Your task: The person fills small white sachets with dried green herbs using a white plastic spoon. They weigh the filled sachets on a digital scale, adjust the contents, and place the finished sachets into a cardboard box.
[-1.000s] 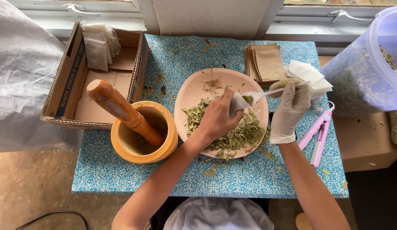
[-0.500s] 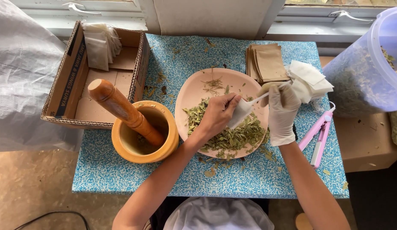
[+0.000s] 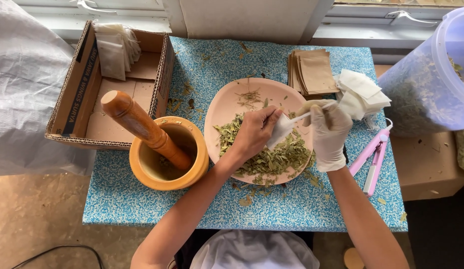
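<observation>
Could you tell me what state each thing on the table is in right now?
Left hand: bare, pinching the white pouch.
Right hand: gloved, gripping the pouch's other end.
White pouch: held over the plate.
Pink plate: heaped with dried leaves.
Mortar: upright, pestle leaning inside.
Cardboard box: open, pouches stacked inside.
Pink sealer: lying untouched.

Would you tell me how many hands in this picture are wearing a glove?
1. The right hand wears a white glove and grips a stack of white sachets. The left hand is bare, holding one white sachet over the pink plate. No other hands show.
</observation>
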